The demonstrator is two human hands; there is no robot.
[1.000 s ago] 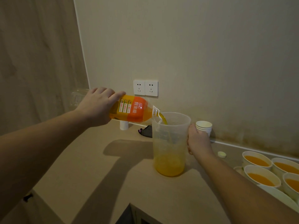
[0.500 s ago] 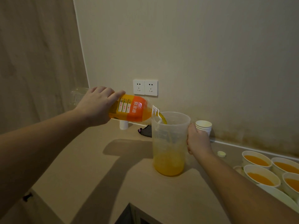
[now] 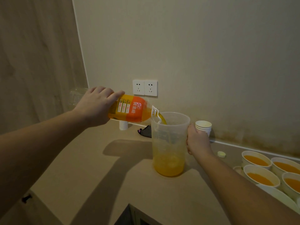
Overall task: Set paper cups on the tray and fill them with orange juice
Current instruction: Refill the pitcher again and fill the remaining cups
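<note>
My left hand [image 3: 95,106] grips an orange juice bottle [image 3: 131,109] tipped on its side, its mouth over the rim of a clear plastic jug [image 3: 168,143]. Juice runs into the jug, which is about a quarter full. My right hand [image 3: 197,141] holds the jug's right side, where its handle is hidden. Several paper cups [image 3: 258,169] filled with juice stand on a white tray [image 3: 279,197] at the right edge. A stack of empty paper cups [image 3: 203,127] stands behind the jug by the wall.
A pale bottle cap [image 3: 221,154] lies on the beige counter [image 3: 100,172] right of the jug. A small white cup [image 3: 123,125] and a dark object [image 3: 146,131] sit by the wall under the sockets [image 3: 145,87]. The counter edge has a notch at bottom centre.
The juice level in the jug has risen slightly as the pouring goes on. Both hands keep nearly the same place.
</note>
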